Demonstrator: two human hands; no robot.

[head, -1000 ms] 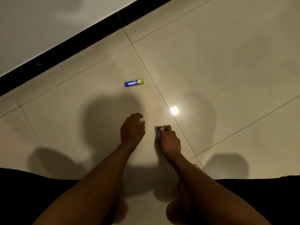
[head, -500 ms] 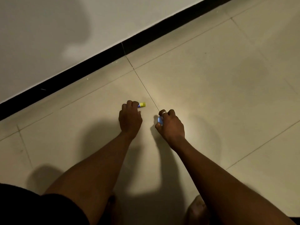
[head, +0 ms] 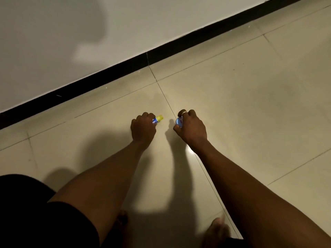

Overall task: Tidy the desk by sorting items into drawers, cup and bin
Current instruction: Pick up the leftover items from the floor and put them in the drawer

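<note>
A small cylindrical glue stick (head: 158, 119), with a glossy blue printed barrel and a yellow cap, is grasped in the left hand (head: 143, 129). The fingers curl over the barrel, so only the capped end shows, pointing right and slightly far. Whether the stick touches the tiles cannot be told. Just right of it, apart from the cap, the right hand (head: 193, 129) is clenched round a second small blue round-ended item (head: 179, 121), its circular end facing left; a pale ring (head: 184, 112) sits on one finger. Both hands hang low over a floor (head: 250, 104) of large, smooth, glossy beige tiles, one thin dark grout line (head: 166, 100) running between them. Soft shadows of the arms spread on the near tiles. Beyond, a black skirting band (head: 107, 73) crosses diagonally under a plain, matt pale wall (head: 53, 42). Dark cloth (head: 35, 212) fills the near left corner.
</note>
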